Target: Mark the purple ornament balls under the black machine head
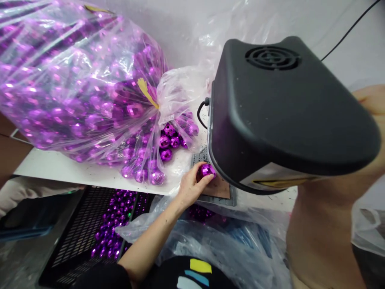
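My left hand [192, 182] is closed around a shiny purple faceted ball [207, 170], thumb on the near side. It holds the ball over a brown board [218, 188] on a grey base plate [233, 196], right beside a black machine housing [285, 108] with a round vent on top. At the right, my right arm [325, 224] reaches up behind the housing. Only a bit of skin, perhaps my right hand [371, 98], shows past its edge; the fingers are hidden.
A large clear bag [75, 80] full of purple balls lies on the white table [51, 164], with loose purple balls [166, 154] at its mouth. Below the table edge stands a black crate [75, 228] with purple balls. Crumpled plastic sheeting [210, 241] covers my lap area.
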{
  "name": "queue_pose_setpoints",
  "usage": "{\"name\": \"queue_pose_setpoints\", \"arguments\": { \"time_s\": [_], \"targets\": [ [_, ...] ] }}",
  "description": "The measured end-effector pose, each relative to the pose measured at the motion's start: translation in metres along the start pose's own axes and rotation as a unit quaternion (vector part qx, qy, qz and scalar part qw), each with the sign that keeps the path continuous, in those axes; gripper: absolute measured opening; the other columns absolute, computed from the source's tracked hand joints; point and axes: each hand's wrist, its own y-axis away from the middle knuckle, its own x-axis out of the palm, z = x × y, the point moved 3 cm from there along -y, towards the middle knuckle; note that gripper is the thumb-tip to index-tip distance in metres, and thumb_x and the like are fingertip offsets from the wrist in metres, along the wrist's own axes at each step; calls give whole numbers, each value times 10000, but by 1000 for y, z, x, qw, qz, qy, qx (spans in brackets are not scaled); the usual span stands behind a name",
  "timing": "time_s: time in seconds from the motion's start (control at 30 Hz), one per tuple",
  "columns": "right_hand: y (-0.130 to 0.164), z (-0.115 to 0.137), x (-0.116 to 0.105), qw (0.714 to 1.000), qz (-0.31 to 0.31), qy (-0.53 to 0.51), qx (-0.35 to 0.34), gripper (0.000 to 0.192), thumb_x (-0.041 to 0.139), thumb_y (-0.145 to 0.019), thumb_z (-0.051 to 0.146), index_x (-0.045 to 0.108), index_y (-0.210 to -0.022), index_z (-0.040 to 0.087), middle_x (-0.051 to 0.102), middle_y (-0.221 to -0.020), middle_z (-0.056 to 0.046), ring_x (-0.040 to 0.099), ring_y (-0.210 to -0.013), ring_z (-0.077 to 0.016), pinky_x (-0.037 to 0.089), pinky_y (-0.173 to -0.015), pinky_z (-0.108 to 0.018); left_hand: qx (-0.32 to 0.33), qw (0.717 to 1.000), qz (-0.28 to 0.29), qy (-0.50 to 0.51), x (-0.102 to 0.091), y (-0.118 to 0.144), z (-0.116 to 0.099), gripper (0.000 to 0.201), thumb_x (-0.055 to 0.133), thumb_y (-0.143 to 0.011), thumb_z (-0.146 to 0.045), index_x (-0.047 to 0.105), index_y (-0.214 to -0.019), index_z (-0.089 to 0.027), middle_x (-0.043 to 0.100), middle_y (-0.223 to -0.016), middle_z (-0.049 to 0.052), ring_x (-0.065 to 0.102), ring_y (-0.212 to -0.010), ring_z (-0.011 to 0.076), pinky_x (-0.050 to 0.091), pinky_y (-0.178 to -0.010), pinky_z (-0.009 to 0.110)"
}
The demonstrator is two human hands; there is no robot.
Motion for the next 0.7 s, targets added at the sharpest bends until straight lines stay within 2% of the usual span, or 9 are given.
{"name": "queue_pose_setpoints", "arguments": {
  "time_s": [0.17,0.33,0.47,0.57,0.7],
  "targets": [
    [-1,5,1,999,13,-1,35,419,487,-932,490,578,-801,103,420,-716,12,368,-731,-25,266,-721,-274,98,993,-28,-54,14,2,17,581,679,-883,-554,548,-1356,-243,706,-1186,115,659,-1081,307,530,-989,511],
    [0,4,2,1000,4,-4,11,413,491,-939,470,560,-784,93,411,-710,15,359,-713,-4,263,-698,-252,162,982,21,-95,24,9,19,523,628,-931,-434,512,-1400,-232,674,-1280,133,610,-1230,321,457,-1086,529],
    [-1,4,2,1000,9,-1,5,424,482,-939,478,552,-771,96,387,-688,20,337,-698,-2,255,-685,-248,174,980,33,-96,25,12,10,450,594,-941,-353,533,-1366,-219,656,-1322,134,582,-1284,309,414,-1127,529],
    [-1,3,2,1000,16,-9,12,418,483,-942,473,549,-768,99,389,-691,15,335,-706,-11,256,-687,-249,165,982,29,-84,27,9,6,488,613,-933,-433,529,-1357,-207,657,-1308,139,601,-1245,303,397,-1148,534],
    [-2,1,2,1000,3,-11,-3,408,487,-948,462,543,-781,94,409,-703,15,360,-706,0,275,-692,-232,136,986,-1,-94,31,5,5,502,616,-927,-493,535,-1344,-225,674,-1243,110,598,-1234,303,286,-1222,580]
  ]
}}
